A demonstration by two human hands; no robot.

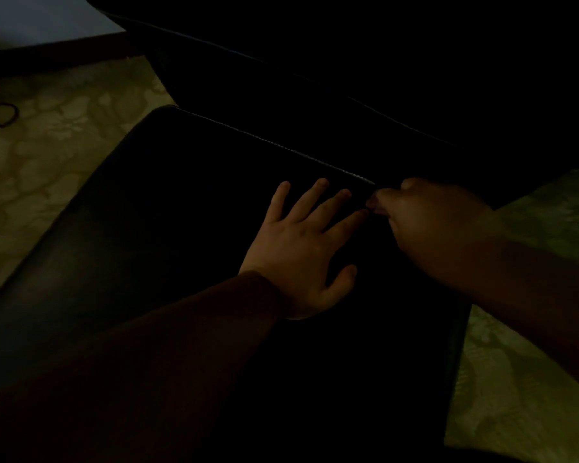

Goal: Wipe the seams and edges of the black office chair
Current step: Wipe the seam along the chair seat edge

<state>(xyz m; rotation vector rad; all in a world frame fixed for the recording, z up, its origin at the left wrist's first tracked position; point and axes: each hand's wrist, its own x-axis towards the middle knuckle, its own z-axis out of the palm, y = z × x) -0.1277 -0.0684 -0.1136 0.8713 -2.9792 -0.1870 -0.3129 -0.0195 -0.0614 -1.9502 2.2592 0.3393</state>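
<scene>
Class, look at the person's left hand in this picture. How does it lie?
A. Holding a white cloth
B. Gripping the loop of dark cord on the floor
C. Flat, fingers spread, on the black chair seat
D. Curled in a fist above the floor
C: the left hand lies flat with fingers spread on the black padded office chair seat, beside the stitched seam.

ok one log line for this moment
left hand: flat on chair seat | right hand: curled at seam | cloth: cannot tell
</scene>
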